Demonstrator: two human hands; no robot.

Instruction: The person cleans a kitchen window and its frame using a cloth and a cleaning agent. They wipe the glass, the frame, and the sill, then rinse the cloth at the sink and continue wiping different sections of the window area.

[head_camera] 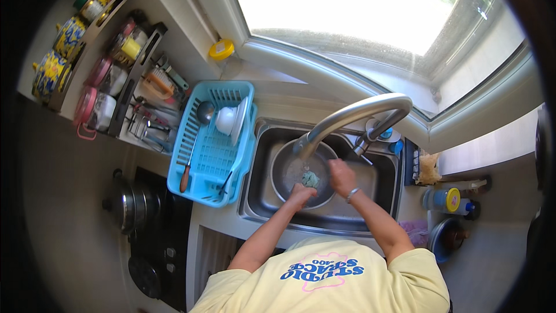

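Note:
A round metal basin (283, 174) rests in the stainless steel sink (369, 219), beneath the arched faucet (360, 108). My left hand (302, 195) is over the basin's near rim, its fingers on a crumpled greenish scrubbing cloth (310, 179). At the basin's right side, my right hand (342, 177) is closed at the rim, slightly blurred; its fingertips are hidden. A bracelet circles my right wrist. Water seems to fall from the spout into the basin, close to the cloth.
Left of the sink, a blue dish rack (208, 152) holds a ladle (205, 113) and white bowls (226, 120). Further left are a stove (160, 243) with a pot (126, 208) and shelves of jars (102, 71). Bottles and containers (443, 200) line the right side.

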